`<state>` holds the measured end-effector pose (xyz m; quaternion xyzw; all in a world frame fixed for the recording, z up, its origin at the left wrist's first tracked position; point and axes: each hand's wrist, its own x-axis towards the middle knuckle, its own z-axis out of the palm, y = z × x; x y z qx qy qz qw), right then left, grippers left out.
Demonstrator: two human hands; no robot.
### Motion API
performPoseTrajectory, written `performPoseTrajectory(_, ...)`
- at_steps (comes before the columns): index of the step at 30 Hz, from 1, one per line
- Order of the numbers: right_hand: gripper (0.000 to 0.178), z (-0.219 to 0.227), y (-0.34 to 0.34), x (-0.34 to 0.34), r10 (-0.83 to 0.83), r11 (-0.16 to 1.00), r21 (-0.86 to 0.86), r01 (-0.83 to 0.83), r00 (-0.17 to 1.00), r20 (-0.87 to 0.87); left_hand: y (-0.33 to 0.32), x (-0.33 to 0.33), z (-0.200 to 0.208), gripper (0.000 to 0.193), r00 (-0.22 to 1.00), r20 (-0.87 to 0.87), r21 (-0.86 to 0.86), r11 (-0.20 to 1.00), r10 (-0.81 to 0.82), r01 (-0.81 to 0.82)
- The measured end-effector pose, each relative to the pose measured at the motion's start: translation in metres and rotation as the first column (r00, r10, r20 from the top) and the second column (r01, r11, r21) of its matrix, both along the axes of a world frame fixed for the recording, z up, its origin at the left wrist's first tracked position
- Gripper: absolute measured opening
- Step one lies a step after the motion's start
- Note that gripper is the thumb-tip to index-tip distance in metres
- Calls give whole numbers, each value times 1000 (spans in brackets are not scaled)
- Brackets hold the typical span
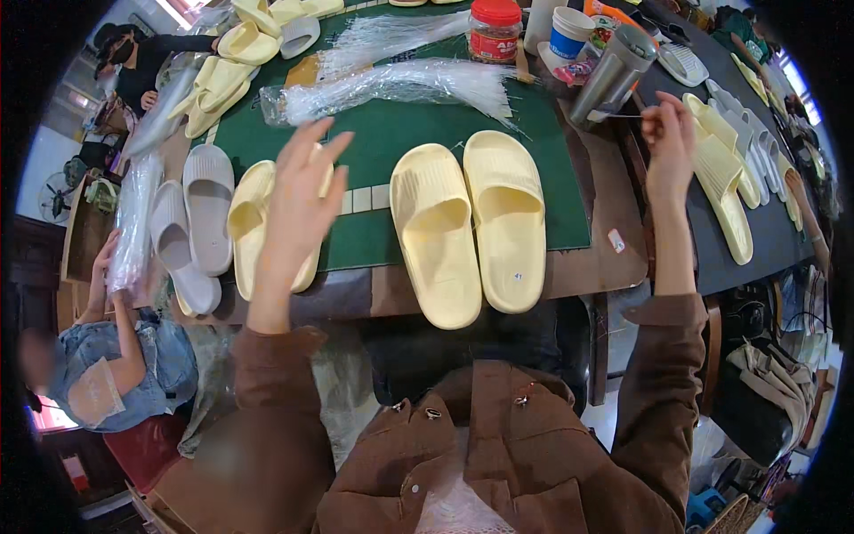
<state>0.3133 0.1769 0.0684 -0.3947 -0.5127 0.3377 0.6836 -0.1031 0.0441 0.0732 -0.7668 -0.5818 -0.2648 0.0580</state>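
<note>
Pinching a thin stick, apparently, the right hand hovers; the left hand splays. Between them, yellow slippers seem light, soft foam, best gripped by the straps.

Two pale-yellow ribbed slides lay soles down, side by side; a slim stick extended from the right hand.

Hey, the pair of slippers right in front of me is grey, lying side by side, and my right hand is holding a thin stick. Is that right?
Not quite: the head view shows that the pair of slippers in front of you is pale yellow, not grey. They do lie side by side, and your right hand does hold a thin stick.
</note>
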Motion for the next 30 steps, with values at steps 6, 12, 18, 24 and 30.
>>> performPoseTrajectory(6,18,17,-60,50,-53,987,143,78,983,-175,-37,76,-24,36,967,193,-48,982,-168,181)
performPoseTrajectory(12,23,12,-105,112,-395,887,234,398,916,-64,-86,100,-54,39,898,412,-227,937,-154,264)
performPoseTrajectory(18,23,5,-82,201,-593,737,84,671,581,558,-85,112,-62,46,892,432,-302,910,-137,286)
performPoseTrajectory(24,62,-26,-8,254,-423,763,257,593,158,892,-62,130,-79,55,960,258,-366,909,-109,202)
performPoseTrajectory(30,54,-11,63,225,-188,845,-51,532,386,903,-42,143,-86,54,986,167,-370,925,-22,84)
